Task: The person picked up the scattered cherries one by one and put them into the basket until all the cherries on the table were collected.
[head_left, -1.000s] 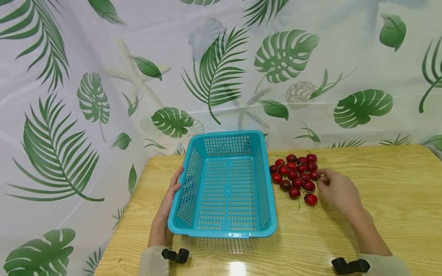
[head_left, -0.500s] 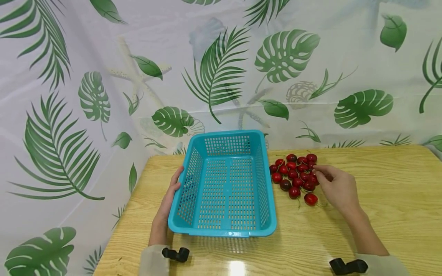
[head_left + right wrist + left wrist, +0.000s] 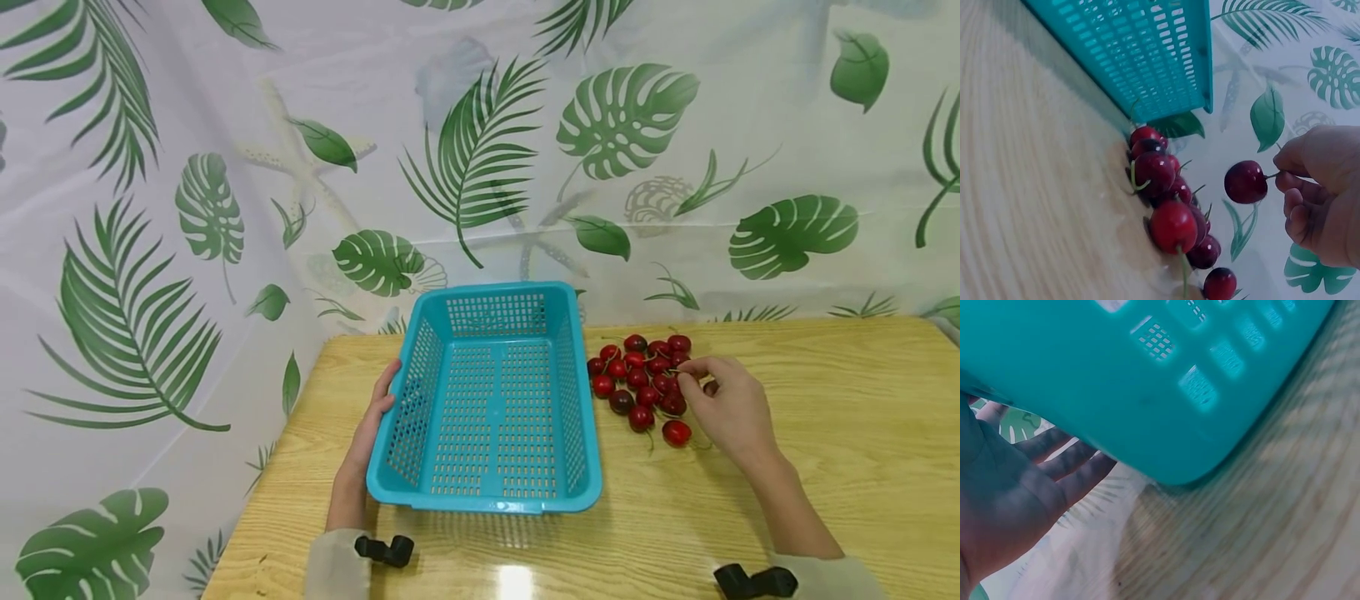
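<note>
My right hand (image 3: 731, 408) pinches a cherry by its stem between thumb and fingertips. In the right wrist view this dark red cherry (image 3: 1246, 182) hangs apart from the others, level with the hand (image 3: 1325, 194). Below and left of it lie more cherries (image 3: 636, 377), red to near black, with thin green stems, in a loose cluster on the table. My left hand (image 3: 369, 429) rests along the left side of a turquoise plastic basket (image 3: 483, 505). In the left wrist view its fingers (image 3: 1085, 478) reach fairly straight along the outer wall.
The basket has perforated walls and a bare slotted floor (image 3: 495, 417); its right wall stands close beside the cherries. A wood-grain table (image 3: 847, 442) lies underneath. Behind and at the left hangs a white cloth (image 3: 480, 125) with green leaf prints.
My right hand has shifted slightly left and back from the cluster's right edge, and a cherry now hangs by its stem from the fingertips. The left hand and basket have stayed put.
</note>
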The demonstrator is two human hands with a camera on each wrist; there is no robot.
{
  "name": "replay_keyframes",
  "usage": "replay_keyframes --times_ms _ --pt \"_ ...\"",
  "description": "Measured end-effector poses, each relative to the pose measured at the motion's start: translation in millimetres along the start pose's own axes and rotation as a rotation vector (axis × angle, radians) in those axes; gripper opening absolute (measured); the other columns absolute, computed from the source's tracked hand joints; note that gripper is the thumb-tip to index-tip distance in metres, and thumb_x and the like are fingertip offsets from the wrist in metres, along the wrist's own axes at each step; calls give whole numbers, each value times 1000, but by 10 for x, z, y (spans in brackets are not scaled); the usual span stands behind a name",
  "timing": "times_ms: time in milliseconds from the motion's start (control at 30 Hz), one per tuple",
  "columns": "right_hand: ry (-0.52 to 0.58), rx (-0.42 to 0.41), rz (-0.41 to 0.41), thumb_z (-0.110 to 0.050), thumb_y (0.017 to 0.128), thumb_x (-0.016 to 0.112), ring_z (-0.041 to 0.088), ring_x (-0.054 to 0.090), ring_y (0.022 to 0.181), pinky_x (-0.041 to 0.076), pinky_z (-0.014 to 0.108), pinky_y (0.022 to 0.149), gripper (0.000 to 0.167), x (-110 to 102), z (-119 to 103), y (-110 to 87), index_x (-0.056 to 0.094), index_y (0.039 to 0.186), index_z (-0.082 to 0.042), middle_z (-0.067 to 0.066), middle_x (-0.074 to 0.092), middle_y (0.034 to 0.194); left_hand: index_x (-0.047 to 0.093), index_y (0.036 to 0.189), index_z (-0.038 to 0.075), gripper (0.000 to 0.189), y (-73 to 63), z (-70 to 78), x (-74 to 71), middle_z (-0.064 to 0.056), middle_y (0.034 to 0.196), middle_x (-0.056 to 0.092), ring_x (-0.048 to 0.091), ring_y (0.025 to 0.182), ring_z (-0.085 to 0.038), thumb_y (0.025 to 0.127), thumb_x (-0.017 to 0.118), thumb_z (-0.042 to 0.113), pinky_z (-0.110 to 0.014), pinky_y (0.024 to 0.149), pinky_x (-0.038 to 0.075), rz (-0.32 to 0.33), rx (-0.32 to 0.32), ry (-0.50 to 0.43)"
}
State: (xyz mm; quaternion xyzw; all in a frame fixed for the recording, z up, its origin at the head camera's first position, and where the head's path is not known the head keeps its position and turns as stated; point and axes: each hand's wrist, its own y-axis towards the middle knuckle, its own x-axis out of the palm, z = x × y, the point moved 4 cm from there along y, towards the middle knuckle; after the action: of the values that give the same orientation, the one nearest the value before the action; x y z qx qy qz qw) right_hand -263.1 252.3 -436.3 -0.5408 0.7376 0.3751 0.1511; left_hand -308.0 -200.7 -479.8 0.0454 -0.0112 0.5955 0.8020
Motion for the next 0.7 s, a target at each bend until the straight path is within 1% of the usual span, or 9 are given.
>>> replay_keyframes --times_ms 67,200,300,433,500,567,700 --pt "14 -19 -1 -14 95 62 13 48 65 39 23 53 17 -11 -62 -10 72 102 -1 12 64 93 7 161 21 59 3 0 3 -7 166 2 9 149 -37 104 25 22 -58 114 16 -4 2 -3" --pt "66 -90 15 -8 93 65 9 44 58 36 21 49 11 -15 -269 -52 71 100 -2 7 62 78 8 161 23 59 3 -11 -6 -6 166 3 10 149 -37 105 26 23 -58 113 17 -3 1 7" --pt "125 -144 42 -2 89 67 9 41 55 34 19 46 8 3 -464 -99 70 97 -1 3 57 69 9 161 24 58 4 -22 -15 -5 166 4 11 149 -35 105 27 23 -57 113 18 -5 -8 11" --pt "228 -207 59 5 86 69 7 41 55 34 19 48 10 89 -736 -206 69 93 -2 0 51 64 10 161 23 59 5 -26 -35 -6 166 3 10 149 -36 104 27 23 -55 113 19 -3 -12 24" --pt "262 -253 46 8 83 69 7 41 55 35 19 50 14 157 -868 -269 68 91 -4 -2 50 65 9 161 21 59 5 -21 -41 -7 166 2 10 149 -37 104 26 23 -55 113 19 -2 -10 32" --pt "276 -299 12 11 81 69 6 41 55 36 19 50 18 234 -983 -331 67 90 -5 -5 54 69 8 161 20 59 7 -16 -41 -9 166 1 9 149 -39 105 26 22 -56 113 19 -8 -6 38" --pt "226 -378 -58 10 79 71 2 40 57 38 19 52 22 374 -1149 -422 68 88 -9 -8 61 79 7 161 19 59 19 0 -33 -9 166 1 8 149 -39 105 25 22 -58 113 17 -12 2 35"
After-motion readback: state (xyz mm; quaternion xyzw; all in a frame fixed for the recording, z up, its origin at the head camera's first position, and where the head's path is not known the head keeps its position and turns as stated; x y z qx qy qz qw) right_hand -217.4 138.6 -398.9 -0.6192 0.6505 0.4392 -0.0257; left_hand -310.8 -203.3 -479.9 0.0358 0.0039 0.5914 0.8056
